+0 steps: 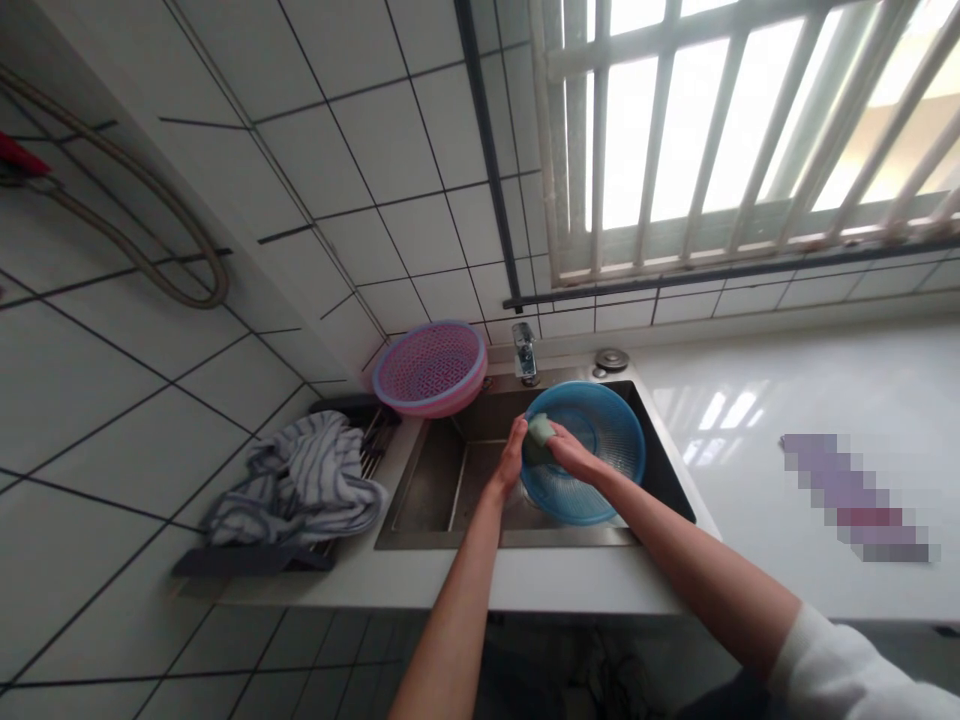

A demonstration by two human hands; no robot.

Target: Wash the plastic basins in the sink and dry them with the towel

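A blue plastic basket (pixel 589 505), round with ribbed or perforated walls, is tilted over the right part of the sink. My left hand (pixel 511 457) grips its left rim, fingers mostly hidden behind the edge. My right hand (pixel 574 452) is closed on a pale green cloth (pixel 540 432), pressed against the inner left wall of the basket close to my left hand. Whether the cloth is a sponge or a rag cannot be made out for certain.
The steel sink (pixel 427 490) has a faucet (pixel 525 352) behind it. A drain strainer (pixel 612 360) sits at its back right corner. At the back left leans a pink basket (pixel 431 370). A striped towel (pixel 307 480) lies on a dark rack. White counter (pixel 720 440) extends right, with a blurred-out object (pixel 855 500).
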